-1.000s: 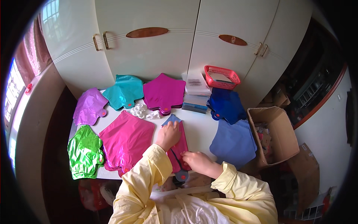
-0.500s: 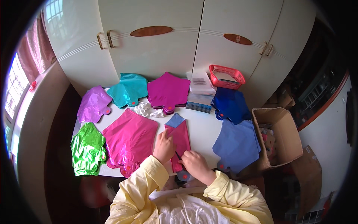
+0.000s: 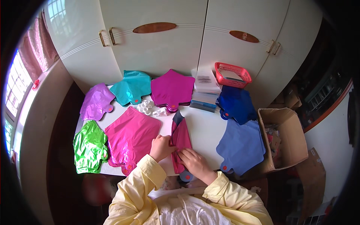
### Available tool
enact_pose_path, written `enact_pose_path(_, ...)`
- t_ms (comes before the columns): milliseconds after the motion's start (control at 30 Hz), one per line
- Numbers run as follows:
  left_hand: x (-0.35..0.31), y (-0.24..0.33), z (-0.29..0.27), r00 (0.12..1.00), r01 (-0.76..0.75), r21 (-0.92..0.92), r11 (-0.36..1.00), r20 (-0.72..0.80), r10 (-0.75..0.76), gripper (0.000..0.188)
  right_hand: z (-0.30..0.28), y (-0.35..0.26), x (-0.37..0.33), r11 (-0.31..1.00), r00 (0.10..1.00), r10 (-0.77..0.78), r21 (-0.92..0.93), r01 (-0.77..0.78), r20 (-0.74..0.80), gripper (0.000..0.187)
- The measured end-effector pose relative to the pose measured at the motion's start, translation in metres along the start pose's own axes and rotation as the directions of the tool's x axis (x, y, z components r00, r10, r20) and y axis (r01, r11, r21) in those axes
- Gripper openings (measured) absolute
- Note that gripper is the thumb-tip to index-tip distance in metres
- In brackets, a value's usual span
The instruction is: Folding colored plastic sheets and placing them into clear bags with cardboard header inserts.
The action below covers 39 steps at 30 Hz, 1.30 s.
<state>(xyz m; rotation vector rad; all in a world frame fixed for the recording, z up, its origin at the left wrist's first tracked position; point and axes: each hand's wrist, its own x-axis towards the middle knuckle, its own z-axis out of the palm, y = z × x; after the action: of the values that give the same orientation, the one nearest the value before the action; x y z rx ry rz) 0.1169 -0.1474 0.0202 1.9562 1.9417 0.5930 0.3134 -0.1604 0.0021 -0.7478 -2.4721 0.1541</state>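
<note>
A folded strip of flat foil balloons, pink (image 3: pixel 182 135) outside with a dark blue-grey end (image 3: pixel 177 118) at the top, lies on the table before me. A round blue-grey tab (image 3: pixel 186 176) sticks out at its near end. My left hand (image 3: pixel 161 147) is closed on the strip's left edge, thumb and fingers pinching the foil. Fingers lying flat, my right hand (image 3: pixel 195 163) presses on the lower part of the strip. Left of it is a stack of pink foil balloons (image 3: pixel 133 129); a pile of light blue ones (image 3: pixel 240 146) lies to the right.
Green (image 3: pixel 90 146), lilac (image 3: pixel 95 101), teal (image 3: pixel 131 86), magenta (image 3: pixel 172 88) and dark blue (image 3: pixel 236 105) foil piles ring the white table (image 3: pixel 204 131). Behind stand stacked cards (image 3: pixel 204 90), a red basket (image 3: pixel 233 80) and white small parts (image 3: pixel 145 107). A cardboard box (image 3: pixel 292 138) stands right.
My left hand has moved down to the strip's left edge, and the right hand has slid up slightly. The strip's left side is now lifted and folding inward, its top end narrower.
</note>
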Motion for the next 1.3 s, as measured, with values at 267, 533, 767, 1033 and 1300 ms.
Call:
enact_pose_path(267, -0.013, 0.001, 0.005, 0.997, 0.026, -0.007, 1.000, -0.076, -0.026, 0.031, -0.004, 0.008, 0.003, 0.995, 1.000, -0.014, 0.101, 0.013, 0.007, 0.028)
enact_pose_path(533, -0.019, 0.002, 0.007, 0.994, 0.002, -0.033, 0.999, -0.112, -0.006, 0.027, 0.001, -0.005, 0.010, 0.993, 0.995, 0.087, 0.078, -0.083, -0.040, 0.009)
enact_pose_path(767, -0.022, 0.002, 0.008, 0.981, -0.021, 0.004, 1.000, -0.194, 0.021, 0.028, -0.009, -0.004, 0.004, 0.998, 0.998, 0.051, 0.026, -0.050, -0.029, 0.019)
enact_pose_path(1033, -0.023, -0.001, 0.008, 0.979, -0.032, 0.014, 0.999, -0.199, 0.034, 0.027, -0.004, -0.001, 0.003, 0.996, 0.995, 0.069, -0.053, -0.073, -0.075, 0.027)
enact_pose_path(1300, -0.024, 0.001, 0.008, 0.961, -0.101, 0.036, 0.994, -0.255, 0.107, 0.031, 0.002, -0.001, -0.002, 0.985, 0.982, 0.158, -0.056, -0.164, -0.103, 0.028)
